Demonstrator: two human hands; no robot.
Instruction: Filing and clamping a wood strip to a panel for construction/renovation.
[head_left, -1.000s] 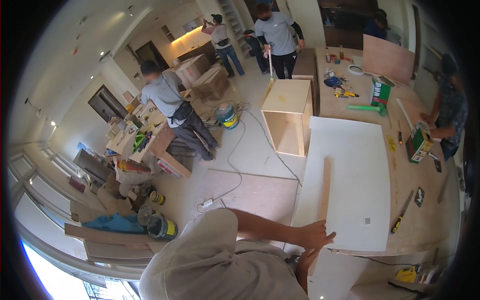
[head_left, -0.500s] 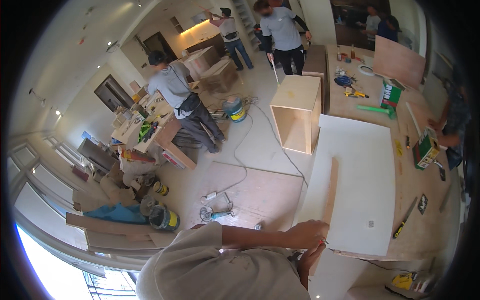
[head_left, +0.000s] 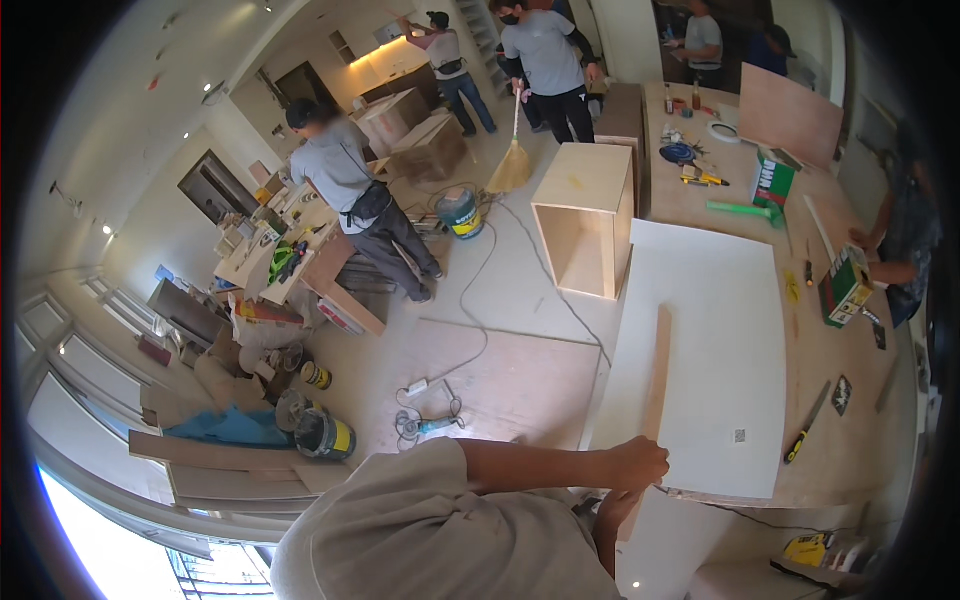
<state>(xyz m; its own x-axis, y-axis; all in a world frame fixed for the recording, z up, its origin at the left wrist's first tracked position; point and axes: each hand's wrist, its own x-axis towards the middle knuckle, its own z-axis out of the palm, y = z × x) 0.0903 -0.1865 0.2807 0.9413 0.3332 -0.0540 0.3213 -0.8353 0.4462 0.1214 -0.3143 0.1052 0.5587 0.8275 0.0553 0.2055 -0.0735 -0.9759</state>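
Note:
My left hand (head_left: 638, 462) is closed at the near edge of a large white sheet (head_left: 705, 380), over a long wooden strip (head_left: 657, 370) lying along it; what its fingers hold is unclear. My right hand (head_left: 615, 505) is just below it, closed and partly hidden, against the strip's near end, which projects past the edge; I cannot make out what it grips. A small dark thing shows beside the fingers. The sheet lies on a wooden worktable (head_left: 820, 440), with a hand saw (head_left: 805, 430) to its right.
An open plywood box (head_left: 580, 215) stands beyond the sheet. Left, a floor board (head_left: 530, 380) carries a corded tool (head_left: 430, 425), near buckets (head_left: 335, 435). A co-worker (head_left: 545, 60) holds a broom (head_left: 510, 165); others work at the left bench (head_left: 330, 190) and right table edge (head_left: 905, 230).
My left hand's fingers have drawn closer together since a second ago, when the index finger pointed out. The corded tool has come into sight. The co-worker's broom head now shows on the floor.

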